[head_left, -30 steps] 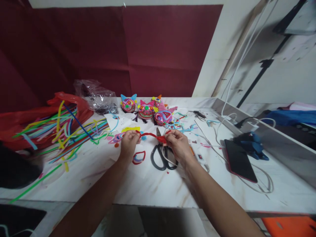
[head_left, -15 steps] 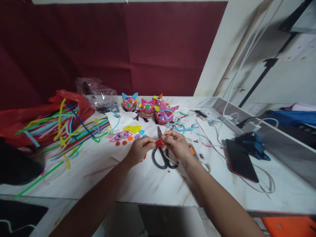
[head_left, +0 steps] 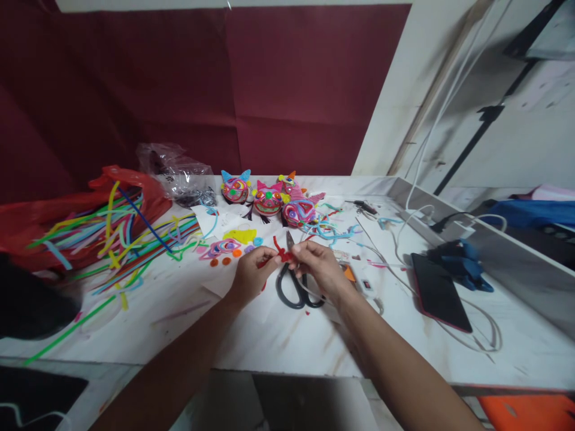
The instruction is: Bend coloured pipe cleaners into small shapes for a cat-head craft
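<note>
A small red pipe cleaner (head_left: 284, 255) is pinched between my two hands above the table, bent, with one end sticking up. My left hand (head_left: 255, 270) grips its left side between thumb and fingers; a further bit of red hangs just below those fingers. On the other side, my right hand (head_left: 318, 267) pinches it with thumb and forefinger. Black-handled scissors (head_left: 291, 293) lie under and between the hands, blades pointing away. Beyond them sit several colourful animal-head figures (head_left: 268, 199) made of coiled pipe cleaners. Left of the hands lie pink and purple coiled pieces (head_left: 221, 248) and orange discs (head_left: 227, 261).
Many loose pipe cleaners (head_left: 135, 239) spill from a red plastic bag (head_left: 157, 194) at left, near a clear bag (head_left: 188, 176). A black container (head_left: 33, 299) stands at the left edge. To the right are a dark phone (head_left: 440, 292), white cables (head_left: 496, 332) and a glue gun-like dark tool (head_left: 366, 207).
The red pipe cleaner has turned in my fingers, and one end now points upward. Both hands stay close together in nearly the same place.
</note>
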Available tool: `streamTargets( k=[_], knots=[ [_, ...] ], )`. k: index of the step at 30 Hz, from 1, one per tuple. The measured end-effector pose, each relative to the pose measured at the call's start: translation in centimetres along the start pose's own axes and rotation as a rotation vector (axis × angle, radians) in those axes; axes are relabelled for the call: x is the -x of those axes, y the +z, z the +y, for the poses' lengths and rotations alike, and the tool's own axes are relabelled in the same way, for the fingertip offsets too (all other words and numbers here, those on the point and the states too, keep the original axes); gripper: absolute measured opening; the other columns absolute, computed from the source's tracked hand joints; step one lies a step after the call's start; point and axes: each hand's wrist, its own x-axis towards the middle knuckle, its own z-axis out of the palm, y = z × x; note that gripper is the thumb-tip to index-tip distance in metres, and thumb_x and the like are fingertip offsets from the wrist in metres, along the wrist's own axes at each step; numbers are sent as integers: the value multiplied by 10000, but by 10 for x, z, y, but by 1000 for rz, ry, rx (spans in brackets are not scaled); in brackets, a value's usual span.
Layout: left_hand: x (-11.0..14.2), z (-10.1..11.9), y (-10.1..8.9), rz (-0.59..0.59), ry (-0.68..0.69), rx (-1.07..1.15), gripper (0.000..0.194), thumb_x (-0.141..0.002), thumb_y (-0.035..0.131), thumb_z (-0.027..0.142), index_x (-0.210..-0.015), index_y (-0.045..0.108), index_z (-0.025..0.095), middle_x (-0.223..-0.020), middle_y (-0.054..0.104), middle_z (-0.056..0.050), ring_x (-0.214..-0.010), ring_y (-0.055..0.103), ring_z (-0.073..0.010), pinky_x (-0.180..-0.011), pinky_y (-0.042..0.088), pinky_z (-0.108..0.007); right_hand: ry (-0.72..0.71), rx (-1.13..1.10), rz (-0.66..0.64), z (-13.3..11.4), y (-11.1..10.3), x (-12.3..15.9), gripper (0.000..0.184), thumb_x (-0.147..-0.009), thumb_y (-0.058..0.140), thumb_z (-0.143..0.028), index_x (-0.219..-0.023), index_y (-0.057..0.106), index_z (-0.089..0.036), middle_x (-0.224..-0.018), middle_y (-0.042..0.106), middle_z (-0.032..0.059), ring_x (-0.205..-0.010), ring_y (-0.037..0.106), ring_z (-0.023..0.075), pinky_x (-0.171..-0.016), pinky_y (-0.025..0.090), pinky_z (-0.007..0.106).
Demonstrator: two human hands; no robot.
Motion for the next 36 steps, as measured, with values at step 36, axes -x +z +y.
streamTargets(
  k=[36],
  knots=[
    [3,10,-3,-218,-343,192,303,-712,656,451,-812,672,164,-445,293,104,-375,213,-54,-410,155,-233,-775,761,224,9,-9,1,159,-906,545,-259,-1033,639,-243,-855,642,52,-774,602,209,-727,482,358]
  ],
)
